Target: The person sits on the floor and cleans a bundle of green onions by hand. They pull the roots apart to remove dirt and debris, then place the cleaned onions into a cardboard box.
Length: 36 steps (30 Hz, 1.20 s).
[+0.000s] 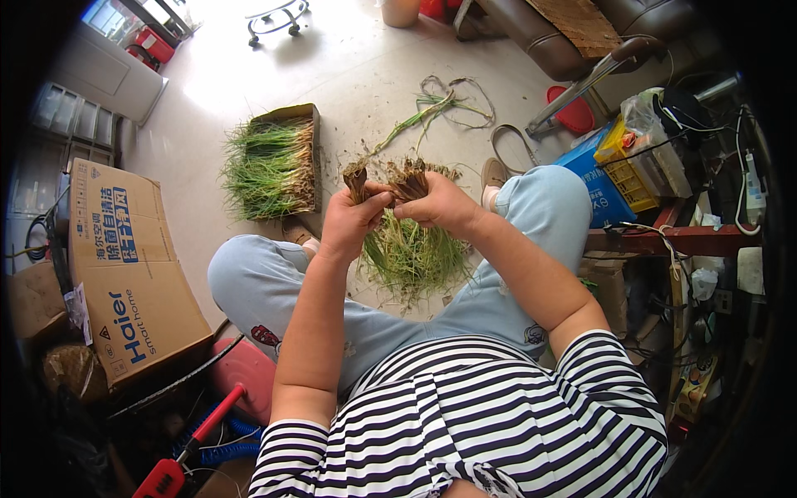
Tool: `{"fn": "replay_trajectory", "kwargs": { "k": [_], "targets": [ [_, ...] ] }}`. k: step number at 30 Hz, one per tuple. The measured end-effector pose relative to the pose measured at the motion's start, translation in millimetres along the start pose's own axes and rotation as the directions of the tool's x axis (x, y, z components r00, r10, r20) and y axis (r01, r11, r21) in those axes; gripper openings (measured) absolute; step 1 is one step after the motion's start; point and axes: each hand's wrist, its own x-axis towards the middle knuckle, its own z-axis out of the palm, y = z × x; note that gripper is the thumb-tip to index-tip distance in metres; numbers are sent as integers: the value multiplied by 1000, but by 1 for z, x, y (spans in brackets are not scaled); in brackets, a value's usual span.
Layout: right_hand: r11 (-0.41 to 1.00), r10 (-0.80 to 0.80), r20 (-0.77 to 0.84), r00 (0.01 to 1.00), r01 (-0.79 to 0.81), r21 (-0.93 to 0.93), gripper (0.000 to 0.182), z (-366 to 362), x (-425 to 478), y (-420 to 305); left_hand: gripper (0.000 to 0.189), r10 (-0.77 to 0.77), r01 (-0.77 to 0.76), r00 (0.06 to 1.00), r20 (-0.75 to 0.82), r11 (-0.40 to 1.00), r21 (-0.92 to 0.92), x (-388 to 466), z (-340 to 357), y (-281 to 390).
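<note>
My left hand (353, 218) holds a small bundle of plants, with its brown, dry-looking root end (355, 175) pointing away from me. A larger brown bundle end (410, 179) is in my right hand (444, 204). The fingers of both hands meet between the two bundles. Below them, a loose heap of thin green stalks (414, 258) lies on the floor between my legs. Beyond my left knee, an open shallow box (317, 155) holds rows of green-leaved plants (268, 165), roots towards the right. Some long green stalks with dry strands (429, 112) lie farther out on the floor.
A large Haier cardboard box (134, 267) stands at the left, above a red-handled tool (215, 414). To the right are a blue box (588, 168), a yellow crate (622, 165), a red beam (672, 241) and cables. A brown padded seat (535, 37) stands at the upper right; soil bits dot the floor.
</note>
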Motion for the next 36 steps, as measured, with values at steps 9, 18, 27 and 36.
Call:
{"fn": "replay_trajectory", "kwargs": {
  "k": [9,18,27,36],
  "targets": [
    [984,80,48,996,-86,158,11,-8,1,-1,11,0,-1,1000,16,999,48,-4,1,9],
    [982,91,36,995,-95,161,8,-19,-3,-9,11,197,-164,980,-33,889,428,-4,-4,6],
    [982,99,43,994,-105,154,7,-15,2,0,12,85,-80,996,-36,990,116,-6,7,8],
    [990,66,7,998,-67,126,10,-13,4,8,9,48,-41,996,-75,994,97,-4,6,3]
  ]
}}
